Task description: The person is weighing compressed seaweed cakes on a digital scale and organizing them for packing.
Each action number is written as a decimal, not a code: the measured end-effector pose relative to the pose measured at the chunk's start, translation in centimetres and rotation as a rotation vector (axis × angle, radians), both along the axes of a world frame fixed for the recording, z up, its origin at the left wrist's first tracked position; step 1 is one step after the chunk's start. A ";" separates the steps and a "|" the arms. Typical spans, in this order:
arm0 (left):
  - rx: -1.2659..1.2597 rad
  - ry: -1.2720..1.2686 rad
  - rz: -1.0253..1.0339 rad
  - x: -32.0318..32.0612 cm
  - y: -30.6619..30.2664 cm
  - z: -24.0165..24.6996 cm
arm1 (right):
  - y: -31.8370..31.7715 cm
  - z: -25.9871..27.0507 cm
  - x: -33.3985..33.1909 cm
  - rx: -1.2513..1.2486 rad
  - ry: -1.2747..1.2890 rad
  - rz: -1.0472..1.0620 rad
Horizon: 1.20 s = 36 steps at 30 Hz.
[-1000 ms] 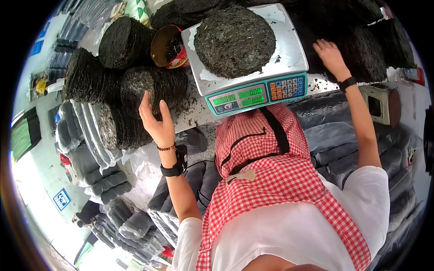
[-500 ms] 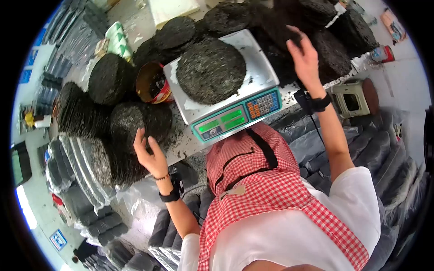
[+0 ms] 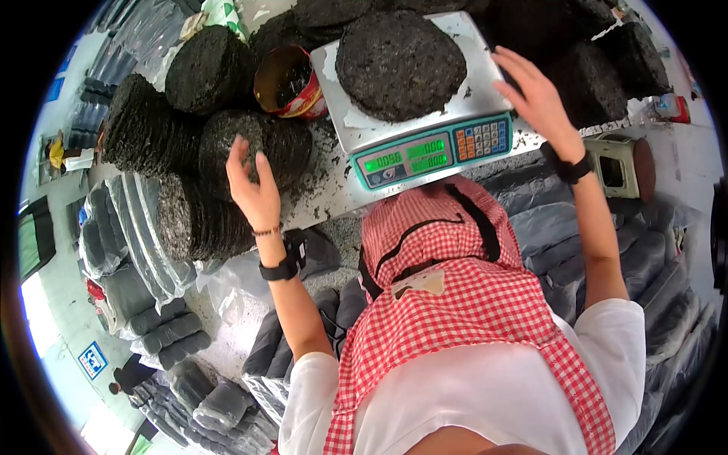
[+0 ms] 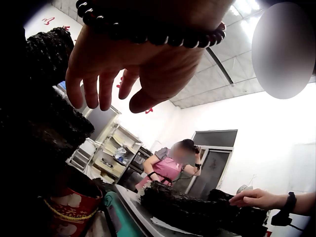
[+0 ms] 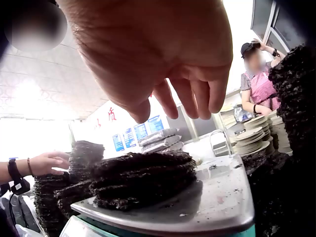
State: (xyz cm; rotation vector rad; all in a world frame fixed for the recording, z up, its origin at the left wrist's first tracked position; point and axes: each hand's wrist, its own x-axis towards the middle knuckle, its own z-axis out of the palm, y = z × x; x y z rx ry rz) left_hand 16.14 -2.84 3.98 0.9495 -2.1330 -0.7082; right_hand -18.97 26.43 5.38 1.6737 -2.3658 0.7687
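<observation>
A stack of dark, round dried seaweed cakes [image 3: 402,64] lies on the metal pan of a teal digital scale [image 3: 364,136]. In the head view my right hand [image 3: 537,100] is at the pan's right edge, fingers extended and nothing in them. The right wrist view shows that hand [image 5: 163,64] above the layered stack [image 5: 143,180]. My left hand [image 3: 254,189], fingers loosely spread, overlaps a lying stack of round seaweed cakes [image 3: 284,148] left of the scale. It holds nothing. The scale's green display [image 3: 383,161] appears to read 0.056.
A red-and-yellow tub [image 3: 307,102] stands between the scale and the left stacks. More seaweed stacks [image 3: 205,68] crowd the table's left, back and right sides. Wrapped dark rolls [image 3: 553,212] lie below the table edge. Another person in a pink apron [image 5: 264,89] stands across the table.
My right hand has come from the dark stacks at the right to the pan's edge. The scale's cake top looks darker, and the reading has risen from about 0.035. The left hand stays by its stack.
</observation>
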 end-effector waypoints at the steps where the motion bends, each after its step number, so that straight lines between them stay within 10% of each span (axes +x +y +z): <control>1: -0.017 0.007 -0.012 -0.6 -0.4 -0.1 | 0.1 -0.5 -0.5 -0.020 -0.027 0.010; 16: -0.467 0.140 -0.446 -19.2 3.0 0.2 | -7.4 -2.5 -4.3 0.057 -0.241 0.052; 19: -0.413 -0.208 -0.278 -21.8 5.5 -5.1 | -10.8 -2.8 -3.8 0.281 -0.513 -0.060; 23: -0.548 -0.395 -0.230 -21.4 6.9 -4.9 | -12.6 -4.9 -3.7 -0.084 -0.456 -0.179; 26: -0.601 -0.510 -0.335 -22.3 7.2 -3.0 | -14.0 -4.4 -3.7 -0.165 -0.957 -0.068; 33: -0.517 -0.617 -0.294 -22.1 7.2 -5.3 | -13.9 -6.1 -0.6 -0.177 -0.183 0.148; 36: -0.474 -0.649 -0.319 -23.3 7.4 -4.7 | -12.5 -5.2 -0.6 -0.352 -0.219 0.022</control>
